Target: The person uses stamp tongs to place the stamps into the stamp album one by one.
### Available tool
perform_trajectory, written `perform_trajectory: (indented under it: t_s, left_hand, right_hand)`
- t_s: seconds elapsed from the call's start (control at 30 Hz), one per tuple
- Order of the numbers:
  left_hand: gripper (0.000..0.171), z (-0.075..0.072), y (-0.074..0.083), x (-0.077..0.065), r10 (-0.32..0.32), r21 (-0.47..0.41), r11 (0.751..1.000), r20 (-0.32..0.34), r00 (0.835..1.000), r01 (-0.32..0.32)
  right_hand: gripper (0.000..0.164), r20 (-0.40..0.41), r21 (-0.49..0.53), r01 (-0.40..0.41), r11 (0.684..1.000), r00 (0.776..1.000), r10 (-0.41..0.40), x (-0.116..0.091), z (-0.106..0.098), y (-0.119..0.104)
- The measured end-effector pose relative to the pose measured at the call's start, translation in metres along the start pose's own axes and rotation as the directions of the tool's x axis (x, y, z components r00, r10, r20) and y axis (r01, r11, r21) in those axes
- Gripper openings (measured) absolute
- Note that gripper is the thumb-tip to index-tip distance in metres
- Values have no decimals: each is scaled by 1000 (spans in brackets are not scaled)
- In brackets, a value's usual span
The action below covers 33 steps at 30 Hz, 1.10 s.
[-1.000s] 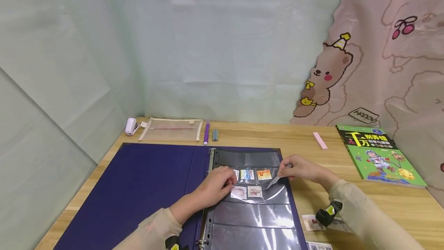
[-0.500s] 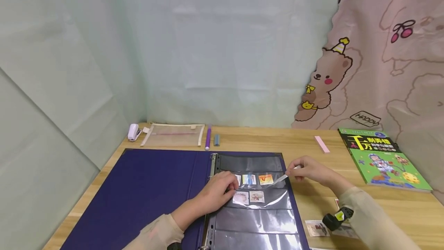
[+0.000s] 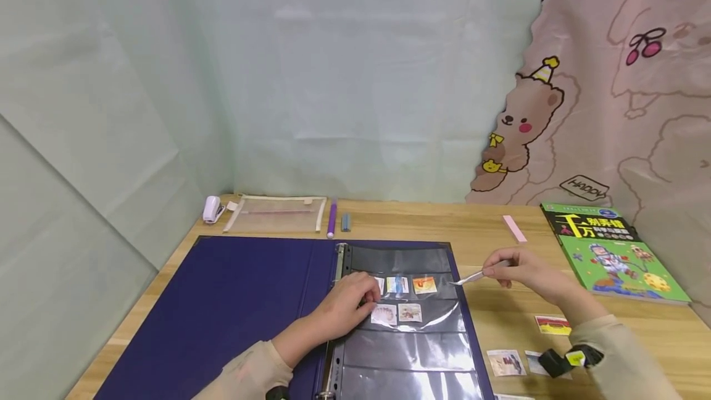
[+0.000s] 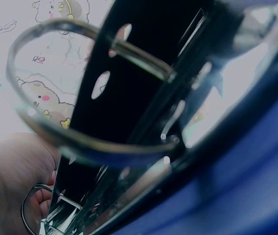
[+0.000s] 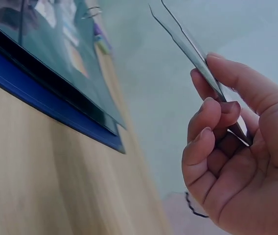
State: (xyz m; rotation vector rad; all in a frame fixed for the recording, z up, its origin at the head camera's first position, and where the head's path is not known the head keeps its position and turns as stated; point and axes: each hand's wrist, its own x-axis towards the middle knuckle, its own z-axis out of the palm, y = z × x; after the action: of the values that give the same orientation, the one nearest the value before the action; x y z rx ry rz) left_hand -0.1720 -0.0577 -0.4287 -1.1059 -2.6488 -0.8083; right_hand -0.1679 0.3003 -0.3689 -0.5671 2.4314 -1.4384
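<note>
A dark blue ring-binder stamp album (image 3: 250, 301) lies spread on the table. Its right side holds a black page (image 3: 408, 350) with clear strip pockets. Several stamps sit in two rows, among them an orange stamp (image 3: 424, 284) and a pale stamp (image 3: 410, 312) below it. My left hand (image 3: 347, 301) rests on the page's ring side, fingers loosely bent beside the leftmost stamps. Metal tweezers (image 5: 197, 61) are pinched in my right hand (image 3: 524, 273), beyond the page's right edge. Their tips are apart with nothing between them, close over that edge in the head view.
Loose stamps, including a red and yellow stamp (image 3: 553, 325) and a pale stamp (image 3: 506, 363), lie right of the album. Behind it are a mesh pouch (image 3: 276, 213), purple pen (image 3: 332, 220), small stapler (image 3: 212, 209) and pink strip (image 3: 514, 228). A green book (image 3: 616, 258) lies far right.
My right hand has drawn the tweezers rightward and off the pockets, from beside the lower stamp row to the page's right edge. My left hand stays in place.
</note>
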Motion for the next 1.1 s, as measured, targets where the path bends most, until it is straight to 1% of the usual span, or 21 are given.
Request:
perform_trajectory:
  t_s: [0.1, 0.17, 0.33, 0.4, 0.57, 0.7, 0.77, 0.9, 1.0, 1.1]
  left_hand:
    - [15, 1, 0, -1, 4, -1, 1000, -2, 1000, -4]
    - [15, 1, 0, -1, 7, 2, 1000, -5, 1000, -6]
    - [14, -1, 0, 0, -2, 7, 1000, 9, 1000, 2]
    - [13, -1, 0, 0, -8, 4, 1000, 21, 1000, 8]
    - [12, -3, 0, 2, -8, -1, 1000, 27, 1000, 8]
    - [12, -5, -1, 4, 4, -1, 1000, 19, 1000, -4]
    - [13, -5, -2, 4, 16, 1, 1000, 9, 1000, -16]
    - [14, -4, -3, 4, 29, 7, 1000, -5, 1000, -29]
    - [15, -3, -3, 4, 22, 4, 1000, -7, 1000, -22]
    - [15, -2, -2, 4, 1, -8, 1000, 11, 1000, -1]
  right_hand:
    - [13, -24, 1, 27, 1000, 999, -27, -11, -6, 1]
    - [12, -31, 8, 26, 1000, 999, -26, -18, -9, 1]
    - [12, -33, 33, 24, 999, 999, -22, -35, -15, 4]
    - [13, -33, 42, 32, 999, 999, -30, -41, -17, 5]
    - [13, -31, 64, 63, 996, 998, -62, -54, -21, 1]
    - [17, -47, 41, 91, 995, 995, -89, -64, -24, -1]
    - [16, -60, 17, 81, 997, 995, -80, -69, -25, 1]
    - [16, -60, -30, 46, 999, 997, -48, -81, -25, 4]
    - [13, -63, -68, -9, 998, 998, 4, -89, -23, 7]
    - [12, -64, -105, -54, 993, 997, 48, -96, -21, 12]
